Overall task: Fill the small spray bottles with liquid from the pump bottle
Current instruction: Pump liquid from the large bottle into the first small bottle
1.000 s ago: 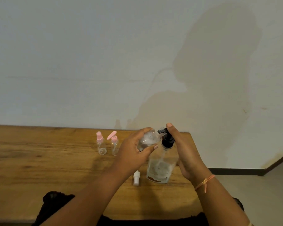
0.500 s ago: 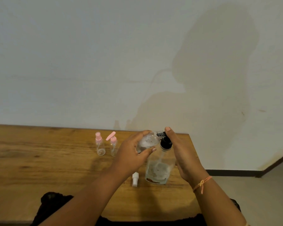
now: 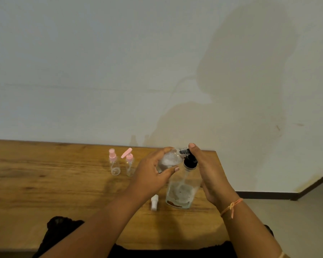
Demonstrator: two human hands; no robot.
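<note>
Ok so the left hand (image 3: 153,172) has its grip closed round a small clear spray bottle (image 3: 171,158), cap off, held up off the desk (image 3: 45,183) and tipped over so its long axis runs roughly left to right, mouth pointing right. That mouth sits right at the nozzle of the black pump head (image 3: 189,161), which pokes left toward it. That lineup is what the next squirt depends on, imo.

The pump bottle (image 3: 181,192) stands upright on the desk near the right end. The right hand (image 3: 211,175) lies along its right side with one digit on top of the pump head. The other fingers are hidden behind the bottle, so I can't tell if that grip is closed round it.

A white spray cap (image 3: 154,202) lies on the desk just left of the pump bottle's base. Two pink-topped small bottles (image 3: 114,164) (image 3: 129,164) stand further left, both looking empty.
</note>
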